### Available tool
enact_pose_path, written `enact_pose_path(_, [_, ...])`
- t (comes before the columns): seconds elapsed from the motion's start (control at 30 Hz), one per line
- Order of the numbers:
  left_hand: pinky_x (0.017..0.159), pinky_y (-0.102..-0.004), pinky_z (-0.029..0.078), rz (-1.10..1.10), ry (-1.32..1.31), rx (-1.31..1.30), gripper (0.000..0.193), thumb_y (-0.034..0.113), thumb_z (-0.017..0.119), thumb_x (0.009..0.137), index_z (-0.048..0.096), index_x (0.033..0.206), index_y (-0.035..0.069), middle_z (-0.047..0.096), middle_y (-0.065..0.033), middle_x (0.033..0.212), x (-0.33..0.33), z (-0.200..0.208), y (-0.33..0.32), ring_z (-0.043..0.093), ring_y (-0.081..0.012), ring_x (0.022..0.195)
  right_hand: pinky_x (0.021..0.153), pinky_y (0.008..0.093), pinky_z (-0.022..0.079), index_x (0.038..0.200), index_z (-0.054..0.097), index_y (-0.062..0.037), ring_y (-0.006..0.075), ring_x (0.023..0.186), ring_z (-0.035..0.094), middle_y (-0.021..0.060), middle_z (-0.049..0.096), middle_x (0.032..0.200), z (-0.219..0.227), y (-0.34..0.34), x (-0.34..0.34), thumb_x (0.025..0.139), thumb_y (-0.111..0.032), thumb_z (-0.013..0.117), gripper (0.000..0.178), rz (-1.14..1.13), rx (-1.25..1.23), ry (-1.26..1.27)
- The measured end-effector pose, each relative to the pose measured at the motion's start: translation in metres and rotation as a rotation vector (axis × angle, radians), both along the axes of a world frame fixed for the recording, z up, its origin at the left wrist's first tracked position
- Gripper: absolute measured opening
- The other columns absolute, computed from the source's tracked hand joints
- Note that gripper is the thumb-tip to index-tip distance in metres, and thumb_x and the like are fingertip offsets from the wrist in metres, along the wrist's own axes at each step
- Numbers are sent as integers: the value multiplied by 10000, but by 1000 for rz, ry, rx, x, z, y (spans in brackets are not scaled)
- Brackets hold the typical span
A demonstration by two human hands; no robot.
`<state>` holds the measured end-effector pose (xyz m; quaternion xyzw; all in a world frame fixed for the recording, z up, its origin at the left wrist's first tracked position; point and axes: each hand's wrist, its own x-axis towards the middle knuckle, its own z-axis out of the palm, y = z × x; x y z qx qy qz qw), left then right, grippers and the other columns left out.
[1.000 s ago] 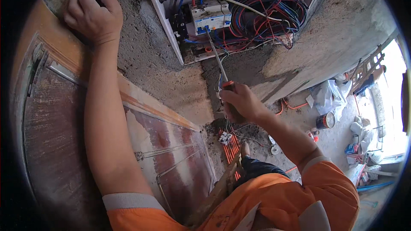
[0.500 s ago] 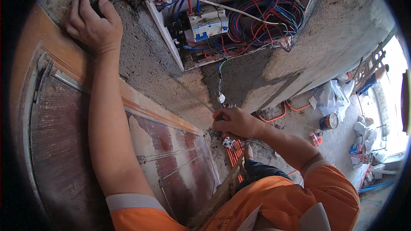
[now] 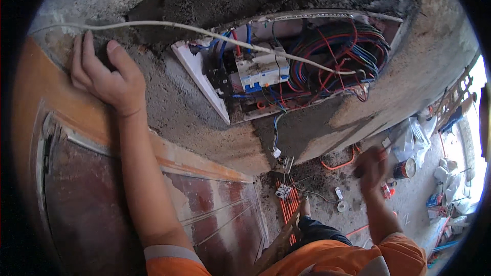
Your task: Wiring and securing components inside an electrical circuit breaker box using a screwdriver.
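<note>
My left hand (image 3: pixel 105 74) rests against the rough wall beside the top of the wooden door frame (image 3: pixel 97 122). Its fingers are apart and hold nothing. Out to the right, my right hand (image 3: pixel 372 171) is blurred but curled, with the reddish handle of a screwdriver (image 3: pixel 382 154) faintly showing in it. Ahead, an open distribution box (image 3: pixel 202 84) is set in the wall. Inside are white circuit breakers (image 3: pixel 263 70) and a big coil of red, blue and green wires (image 3: pixel 337 46). Below it a bundle of thin wires (image 3: pixel 276 129) hangs down to a small white connector (image 3: pixel 276 152).
A pale cable (image 3: pixel 153 23) crosses in front of the box. Orange conduits (image 3: pixel 287 207) run along the floor below. To the right stand a paint can (image 3: pixel 405 168) and plastic bags (image 3: pixel 413 140). A dark red door (image 3: pixel 82 194) fills the lower left.
My right hand has swung right, away from below the box, with the screwdriver. My left hand stays at the wall. The view has tilted, so the box sits lower.
</note>
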<state>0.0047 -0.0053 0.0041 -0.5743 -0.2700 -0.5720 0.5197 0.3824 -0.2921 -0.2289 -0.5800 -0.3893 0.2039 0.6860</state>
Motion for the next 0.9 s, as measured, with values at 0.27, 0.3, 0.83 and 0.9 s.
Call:
enact_pose_path(0.27, [984,-435,327,28,11,-66,335,178,537,900,535,1161,-32,510,-201,1196,8,-5,4,466,-332,1124,420,263,358,792,481,-104,114,480,490,15,511,607,68,125,240,904,-290,561,231,-568,311,-65])
enact_pose_path(0.3, [984,-438,326,58,13,-75,351,185,519,909,527,1176,-41,510,-210,1198,5,-5,1,465,-339,1125,438,267,372,795,476,-108,117,489,494,12,510,614,72,138,245,897,-286,577,229,-528,312,-10])
enact_pose_path(0.83, [1017,-502,269,-8,-257,-143,535,368,387,973,404,1285,-66,412,-226,1306,32,-15,14,387,-358,1211,750,275,504,1266,462,-8,174,923,552,89,464,1161,40,154,354,882,-63,509,391,-465,194,-440])
enact_pose_path(0.9, [996,-500,303,54,-238,-140,521,360,387,974,419,1272,-67,429,-226,1288,18,-13,14,403,-367,1196,729,273,503,1243,479,-16,172,895,558,87,491,1118,48,163,352,881,-84,519,370,-472,231,-176])
